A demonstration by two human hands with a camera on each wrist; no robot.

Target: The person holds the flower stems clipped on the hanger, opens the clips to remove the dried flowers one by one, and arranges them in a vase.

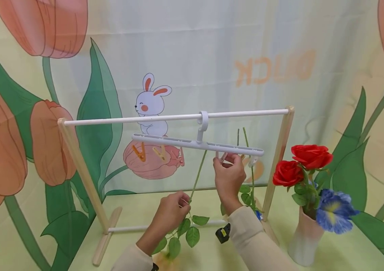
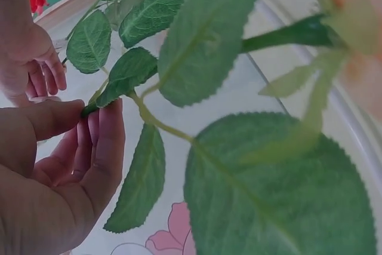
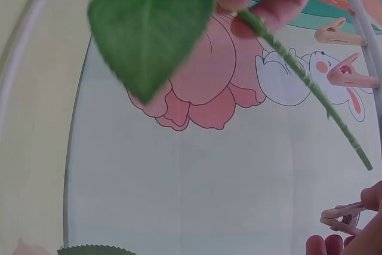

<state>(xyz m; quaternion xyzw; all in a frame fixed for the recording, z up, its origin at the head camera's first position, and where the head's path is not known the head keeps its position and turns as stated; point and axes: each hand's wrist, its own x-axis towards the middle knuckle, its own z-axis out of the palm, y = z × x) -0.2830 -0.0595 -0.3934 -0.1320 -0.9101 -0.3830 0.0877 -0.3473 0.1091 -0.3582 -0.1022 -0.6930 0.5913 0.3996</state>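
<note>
In the head view my left hand (image 1: pixel 173 210) pinches a thin green flower stem (image 1: pixel 198 173) between thumb and fingertips, just above its leaves (image 1: pixel 193 237). The stem slants up, its bare end close below the white hanger (image 1: pixel 175 142). A blurred peach-orange bloom (image 2: pixel 365 40) is at its other end in the left wrist view. My right hand (image 1: pixel 230 176) is raised under the hanger's right half, pinching a pale pink clip (image 3: pixel 341 216) by its handles. The hanger tilts down to the right from a white rod (image 1: pixel 253 113).
An orange clip (image 1: pixel 139 153), a cream clip (image 1: pixel 160 153) and a pink clip (image 1: pixel 181 157) hang from the hanger's left half. A whitish clip (image 1: pixel 253 161) and leafy stem (image 1: pixel 252 178) hang right. The vase (image 1: pixel 307 241) with red roses (image 1: pixel 312 156) and a blue flower (image 1: pixel 335 211) stands beside the wooden rack (image 1: pixel 278 162).
</note>
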